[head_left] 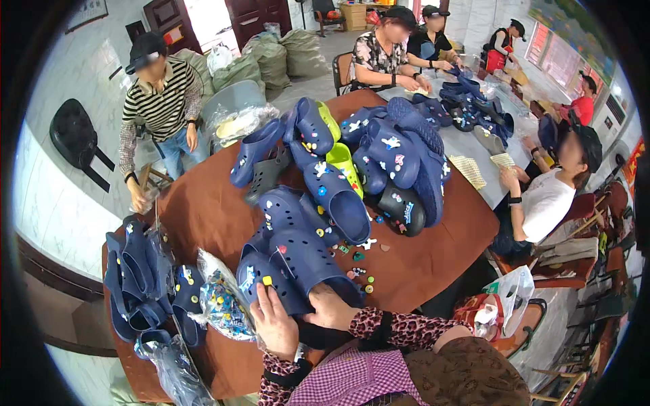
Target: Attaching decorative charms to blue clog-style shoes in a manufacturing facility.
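Bulging greenish sacks (271,62) are sitting near dark red doors (263,17); a person in a striped top (162,93) is standing at left; a white plastic bag (518,289) is resting on a chair (531,330) at lower right.

- Clogs (310,256): mostly navy, some lime green or black
- Charm (267,280): yellow
- Tablecloth (420,271): rusty brown
- Sleeves (416,330): pink-and-black leopard print
- Apron (365,377): purple-and-white gingham
- Co-worker's shirt (159,101): black-and-cream stripes
- Sacks (303,53): greyish green
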The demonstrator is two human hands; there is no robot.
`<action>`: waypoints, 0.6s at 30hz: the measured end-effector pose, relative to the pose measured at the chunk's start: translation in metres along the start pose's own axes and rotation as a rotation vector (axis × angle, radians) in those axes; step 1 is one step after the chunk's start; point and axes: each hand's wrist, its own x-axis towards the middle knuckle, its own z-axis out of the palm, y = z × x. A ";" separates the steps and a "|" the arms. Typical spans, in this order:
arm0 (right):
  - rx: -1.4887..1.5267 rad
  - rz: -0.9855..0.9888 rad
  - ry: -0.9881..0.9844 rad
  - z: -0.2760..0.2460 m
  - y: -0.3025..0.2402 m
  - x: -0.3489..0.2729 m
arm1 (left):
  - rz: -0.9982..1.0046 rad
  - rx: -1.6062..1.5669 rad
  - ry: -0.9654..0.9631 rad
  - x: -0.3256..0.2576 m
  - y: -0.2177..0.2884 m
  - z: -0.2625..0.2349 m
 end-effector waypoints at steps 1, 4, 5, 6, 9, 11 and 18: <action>0.034 0.011 0.087 -0.007 -0.004 0.000 | 0.031 -0.009 0.054 0.004 0.006 -0.006; 0.002 -0.178 0.450 -0.035 0.011 -0.006 | 0.177 -0.163 0.070 0.022 0.038 -0.023; -0.037 -0.113 0.477 -0.049 0.019 -0.014 | 0.281 -0.317 0.076 0.029 0.048 -0.025; -0.074 -0.046 0.504 -0.063 0.026 -0.025 | 0.384 -0.470 0.079 0.033 0.055 -0.028; -0.112 0.115 0.828 -0.101 0.051 -0.081 | 0.373 -0.705 0.116 0.042 0.065 -0.027; 0.211 0.236 1.037 -0.138 0.055 -0.106 | 0.256 -0.767 0.152 0.044 0.059 -0.002; 0.471 0.350 1.483 -0.212 0.171 -0.185 | -0.764 -1.142 -0.287 0.027 -0.019 0.149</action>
